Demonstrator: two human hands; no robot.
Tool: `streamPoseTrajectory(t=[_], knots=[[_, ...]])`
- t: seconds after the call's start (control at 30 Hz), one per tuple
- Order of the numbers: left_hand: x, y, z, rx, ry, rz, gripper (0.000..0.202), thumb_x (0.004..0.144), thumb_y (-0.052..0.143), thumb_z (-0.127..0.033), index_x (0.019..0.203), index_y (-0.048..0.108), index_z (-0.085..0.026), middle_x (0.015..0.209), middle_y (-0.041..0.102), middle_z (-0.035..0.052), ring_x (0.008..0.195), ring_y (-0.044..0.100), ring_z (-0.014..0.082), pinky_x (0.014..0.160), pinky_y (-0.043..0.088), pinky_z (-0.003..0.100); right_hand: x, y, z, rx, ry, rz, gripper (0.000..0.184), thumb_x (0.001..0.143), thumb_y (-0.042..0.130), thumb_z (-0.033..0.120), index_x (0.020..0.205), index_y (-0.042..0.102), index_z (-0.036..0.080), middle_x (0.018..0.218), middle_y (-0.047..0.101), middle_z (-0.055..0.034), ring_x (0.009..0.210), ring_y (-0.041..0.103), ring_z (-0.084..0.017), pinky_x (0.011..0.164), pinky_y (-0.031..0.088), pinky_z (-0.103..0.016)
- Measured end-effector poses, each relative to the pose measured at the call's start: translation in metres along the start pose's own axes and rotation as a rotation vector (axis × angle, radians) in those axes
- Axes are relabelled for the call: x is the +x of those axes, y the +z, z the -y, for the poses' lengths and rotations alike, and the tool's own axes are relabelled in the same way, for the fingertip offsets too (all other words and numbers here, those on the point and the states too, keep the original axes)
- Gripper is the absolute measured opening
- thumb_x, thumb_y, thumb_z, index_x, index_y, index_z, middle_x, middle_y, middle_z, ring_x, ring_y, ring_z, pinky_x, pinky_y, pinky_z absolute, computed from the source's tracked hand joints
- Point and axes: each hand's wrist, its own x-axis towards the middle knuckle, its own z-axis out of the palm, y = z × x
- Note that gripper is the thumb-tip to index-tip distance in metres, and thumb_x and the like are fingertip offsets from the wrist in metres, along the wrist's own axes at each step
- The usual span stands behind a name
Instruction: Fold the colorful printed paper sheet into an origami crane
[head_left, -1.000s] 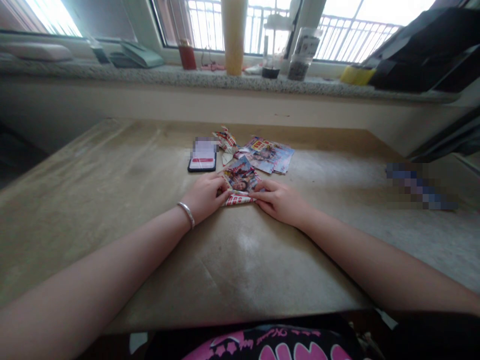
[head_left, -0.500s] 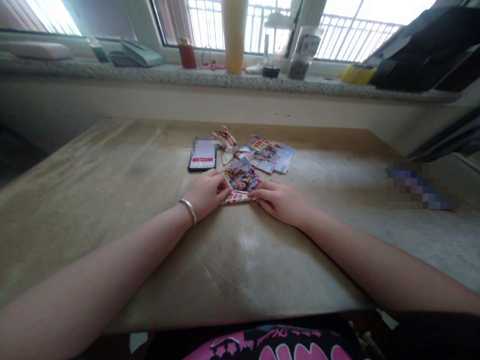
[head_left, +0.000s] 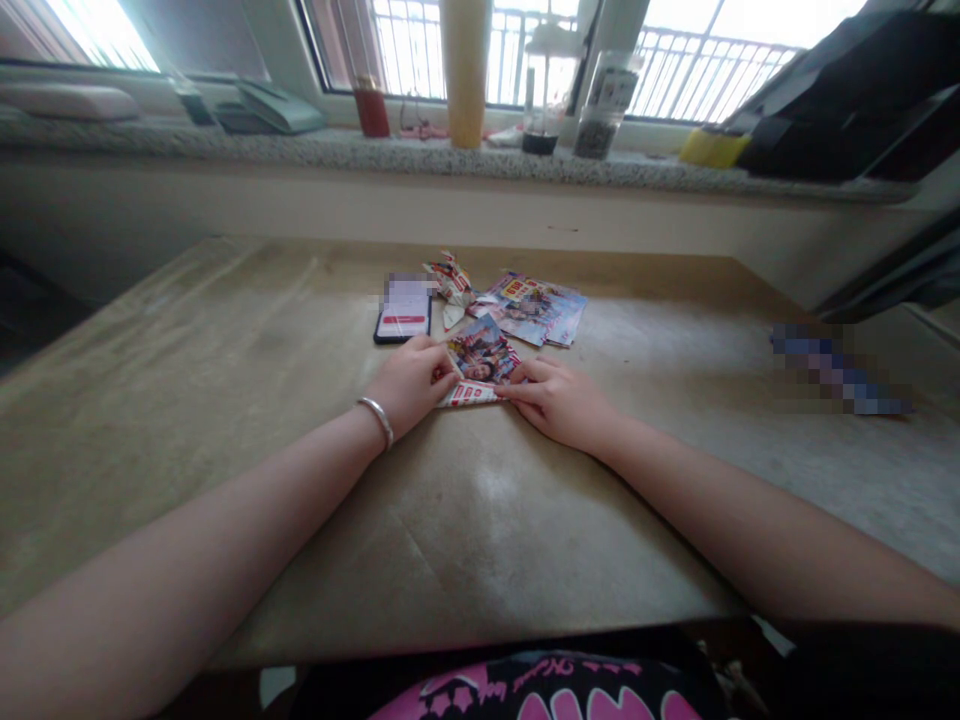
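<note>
A folded sheet of printed paper (head_left: 480, 352) lies on the table in front of me, with a coloured picture on top and a white-and-red folded strip along its near edge. My left hand (head_left: 412, 380), with a silver bangle at the wrist, is closed on its left edge, thumb and fingers pinched together. At the right corner, my right hand (head_left: 559, 400) grips the paper, one finger stretched along the near strip. Fingers cover both side corners. Just beyond lie a crumpled-looking folded paper piece (head_left: 451, 285) and several printed sheets (head_left: 536, 308) in a loose stack.
A phone (head_left: 403, 308) with a lit screen lies left of the papers. Far right on the table is a blurred, long bluish object (head_left: 836, 370). Bottles and cups, a yellow cylinder (head_left: 466, 80) and a black bag (head_left: 832, 100) stand on the granite windowsill (head_left: 300, 150).
My right fingers have shifted slightly on the paper, one now lying straighter along the near strip. My left hand keeps its hold, almost unmoved.
</note>
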Motion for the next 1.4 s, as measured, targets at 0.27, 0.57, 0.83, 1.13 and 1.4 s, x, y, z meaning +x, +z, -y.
streamPoseTrajectory(t=[0.27, 0.57, 0.83, 1.13, 1.4], knots=[[-0.001, -0.003, -0.003, 0.006, -0.035, 0.024, 0.017, 0.083, 0.058, -0.029, 0.076, 0.064, -0.016, 0.084, 0.058, 0.0043, 0.076, 0.055, 0.0162, 0.071, 0.045, 0.029, 0.0, -0.001, -0.003, -0.014, -0.018, -0.001, 0.03, 0.092, 0.048, 0.02, 0.111, 0.07, 0.023, 0.098, 0.066, -0.0079, 0.085, 0.053, -0.018, 0.075, 0.045, -0.031], [-0.001, -0.007, -0.001, 0.006, -0.035, 0.077, 0.017, 0.085, 0.057, -0.028, 0.079, 0.066, -0.015, 0.088, 0.06, 0.0058, 0.079, 0.056, 0.0169, 0.073, 0.044, 0.028, 0.001, 0.0, -0.007, 0.012, -0.014, -0.002, 0.03, 0.09, 0.05, 0.018, 0.112, 0.07, 0.023, 0.1, 0.066, -0.0083, 0.088, 0.055, -0.019, 0.078, 0.046, -0.031], [0.001, -0.005, -0.001, -0.019, -0.024, 0.036, 0.013, 0.082, 0.06, -0.026, 0.079, 0.067, -0.015, 0.086, 0.061, 0.0051, 0.079, 0.057, 0.0165, 0.074, 0.046, 0.028, 0.001, 0.0, -0.006, -0.007, -0.01, -0.003, 0.03, 0.09, 0.05, 0.019, 0.111, 0.071, 0.024, 0.098, 0.067, -0.0076, 0.086, 0.055, -0.019, 0.075, 0.045, -0.03], [-0.01, -0.011, 0.002, 0.001, 0.277, 0.031, 0.029, 0.091, 0.047, -0.029, 0.091, 0.073, -0.016, 0.093, 0.068, 0.0068, 0.085, 0.063, 0.0174, 0.077, 0.05, 0.029, 0.002, -0.003, -0.007, -0.033, -0.013, 0.001, 0.03, 0.09, 0.05, 0.019, 0.111, 0.071, 0.024, 0.099, 0.067, -0.0071, 0.085, 0.054, -0.019, 0.076, 0.043, -0.031], [-0.018, -0.015, -0.007, 0.281, 0.444, 0.061, 0.034, 0.095, 0.043, -0.034, 0.1, 0.071, -0.017, 0.093, 0.068, 0.0084, 0.088, 0.064, 0.0217, 0.079, 0.053, 0.035, 0.002, -0.003, -0.011, -0.033, 0.004, 0.003, 0.03, 0.09, 0.051, 0.019, 0.111, 0.071, 0.025, 0.098, 0.067, -0.0073, 0.086, 0.054, -0.019, 0.076, 0.043, -0.031]])
